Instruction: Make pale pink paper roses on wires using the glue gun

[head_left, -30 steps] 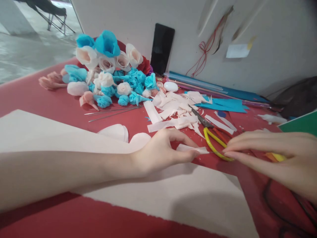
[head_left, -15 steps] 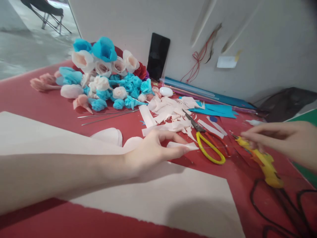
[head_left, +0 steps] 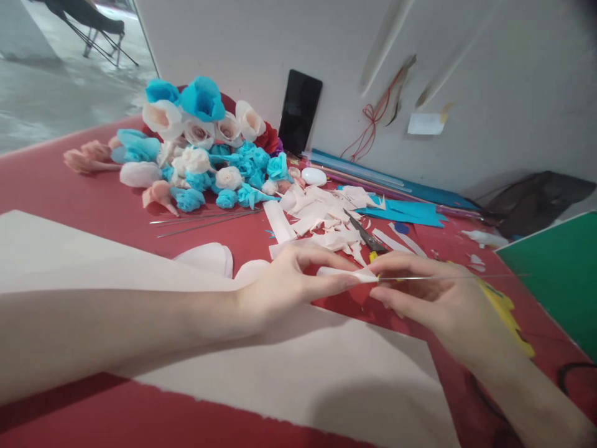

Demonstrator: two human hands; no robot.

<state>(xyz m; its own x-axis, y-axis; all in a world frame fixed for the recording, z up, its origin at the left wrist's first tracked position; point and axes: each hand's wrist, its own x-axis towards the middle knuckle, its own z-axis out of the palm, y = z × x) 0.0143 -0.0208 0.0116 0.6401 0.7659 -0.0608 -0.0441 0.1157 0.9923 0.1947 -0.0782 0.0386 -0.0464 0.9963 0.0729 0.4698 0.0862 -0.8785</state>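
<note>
My left hand (head_left: pixel 289 280) pinches a small pale rolled paper petal (head_left: pixel 333 272) between thumb and fingers. From its pointed end a thin metal wire (head_left: pixel 429 277) runs right, across the front of my right hand (head_left: pixel 429 292). The right thumb and index finger are apart, on either side of the petal's tip; whether they touch it I cannot tell. Behind the right wrist lies a yellow glue gun (head_left: pixel 508 311), partly hidden. Scissors (head_left: pixel 368 236) sit beyond the fingers, their handles mostly covered. A large pale paper sheet (head_left: pixel 280 373) lies beneath the left forearm.
Blue, white and pink paper flowers (head_left: pixel 200 158) are heaped at the back left. Pale paper scraps (head_left: pixel 321 211) and blue strips (head_left: pixel 405 211) lie mid-table. Loose wires (head_left: pixel 205 221) rest near the flowers. A phone (head_left: pixel 301 112) leans on the wall; a green board (head_left: pixel 559 274) is at right.
My right hand has let go of the glue gun and come left to the petal's tip, now covering the scissors' handles. The left hand keeps its pinch almost in place.
</note>
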